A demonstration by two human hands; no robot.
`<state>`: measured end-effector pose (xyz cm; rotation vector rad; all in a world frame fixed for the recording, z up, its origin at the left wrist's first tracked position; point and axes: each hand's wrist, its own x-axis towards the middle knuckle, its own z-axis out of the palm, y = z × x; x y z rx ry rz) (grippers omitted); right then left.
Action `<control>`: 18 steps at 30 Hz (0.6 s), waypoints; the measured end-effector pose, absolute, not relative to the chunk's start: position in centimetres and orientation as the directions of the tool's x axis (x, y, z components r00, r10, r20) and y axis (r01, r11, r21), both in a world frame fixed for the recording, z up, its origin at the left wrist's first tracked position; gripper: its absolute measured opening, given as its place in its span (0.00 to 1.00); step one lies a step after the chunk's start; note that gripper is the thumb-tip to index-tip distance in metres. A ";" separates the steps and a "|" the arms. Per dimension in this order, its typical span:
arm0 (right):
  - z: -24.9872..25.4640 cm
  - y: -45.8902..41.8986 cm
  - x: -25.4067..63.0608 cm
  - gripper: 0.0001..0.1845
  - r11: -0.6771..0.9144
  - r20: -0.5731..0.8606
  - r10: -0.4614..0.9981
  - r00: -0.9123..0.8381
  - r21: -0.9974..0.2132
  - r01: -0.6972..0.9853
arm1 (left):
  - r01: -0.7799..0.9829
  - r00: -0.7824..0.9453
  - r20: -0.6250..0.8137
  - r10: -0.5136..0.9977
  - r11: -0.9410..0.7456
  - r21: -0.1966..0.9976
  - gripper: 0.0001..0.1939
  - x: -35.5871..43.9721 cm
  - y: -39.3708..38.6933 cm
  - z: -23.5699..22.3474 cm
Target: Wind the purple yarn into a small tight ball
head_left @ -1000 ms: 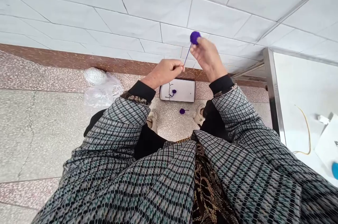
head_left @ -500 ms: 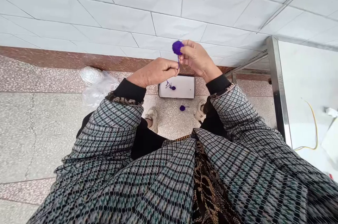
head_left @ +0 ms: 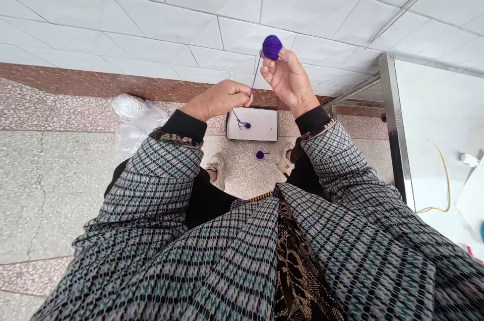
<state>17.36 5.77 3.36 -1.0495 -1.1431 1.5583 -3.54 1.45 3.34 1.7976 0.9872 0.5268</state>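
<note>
My right hand (head_left: pixel 289 76) is raised, its fingertips pinching a purple yarn ball (head_left: pixel 271 47). From that ball a taut yarn strand (head_left: pixel 256 73) slants down to my left hand (head_left: pixel 223 99), whose fingers are closed on it. Below my left hand the loose yarn tail (head_left: pixel 238 119) hangs toward an open shallow box on the floor. Inside the box (head_left: pixel 264 129), which has a white bottom and dark rim, lies a small dark purple yarn ball (head_left: pixel 247 125). Another small purple yarn ball (head_left: pixel 259 155) rests on the floor between my shoes, with a short end sticking out.
A white yarn ball (head_left: pixel 128 106) and a clear plastic bag (head_left: pixel 138 129) lie on the floor at left. On the right stands a white table (head_left: pixel 434 124) with a metal frame, a yellow cord (head_left: pixel 448 180) on it. A tiled wall (head_left: pixel 181 18) rises ahead.
My right hand has moved up and slightly right with the yarn ball, away from my left hand. The strand between them is longer. My left hand has barely shifted.
</note>
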 end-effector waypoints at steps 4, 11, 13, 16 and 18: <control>2.8 5.6 17.2 0.14 -0.203 -0.209 0.923 -0.324 -0.978 0.053 | 0.393 0.622 -0.073 0.779 -0.230 0.890 0.10 -2.9 0.8 4.1; 3.2 4.7 17.7 0.22 -0.281 -0.191 0.722 -0.665 -0.959 -0.031 | 0.479 0.323 -0.078 0.943 -0.092 0.873 0.14 -4.8 1.7 4.4; 3.5 4.9 17.3 0.21 -0.238 -0.117 0.854 -0.508 -0.955 -0.179 | 0.443 0.401 -0.124 0.907 -0.074 0.893 0.14 -4.5 1.6 4.1; 3.7 5.0 16.6 0.15 -0.170 -0.133 0.944 -0.302 -0.981 -0.098 | 0.368 0.551 -0.141 0.822 -0.088 0.926 0.13 -3.6 1.1 4.2; 3.8 4.8 16.4 0.16 -0.186 -0.210 0.922 -0.326 -0.977 0.104 | 0.364 0.578 -0.126 0.806 -0.117 0.924 0.12 -3.4 0.8 4.5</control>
